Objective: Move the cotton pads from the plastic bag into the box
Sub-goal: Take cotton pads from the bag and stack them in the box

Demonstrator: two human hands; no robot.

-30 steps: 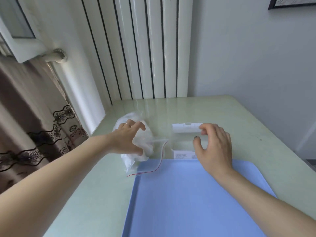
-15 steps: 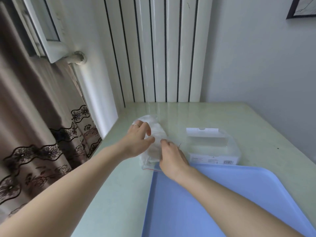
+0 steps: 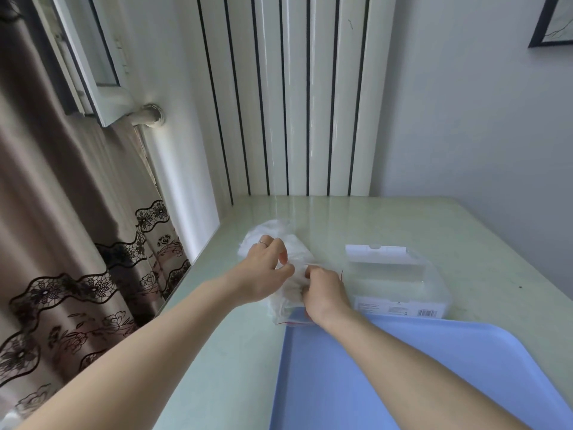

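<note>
The clear plastic bag of white cotton pads [image 3: 286,293] is pinched at its mouth by left hand [image 3: 263,271] and right hand [image 3: 324,293], the clear lidded box [image 3: 400,287] lying open just rightward, nearer the right hand.

Crinkled clear plastic bag [image 3: 290,301], transparent plastic box [image 3: 400,280], glossy table [image 3: 465,243]

Pale green counter [image 3: 403,218] stood before me against a white ribbed radiator [image 3: 294,103]. Brown lace-trimmed curtain [image 3: 62,212] and window frame [image 3: 93,57] at left; grey wall [image 3: 465,119] right.
</note>
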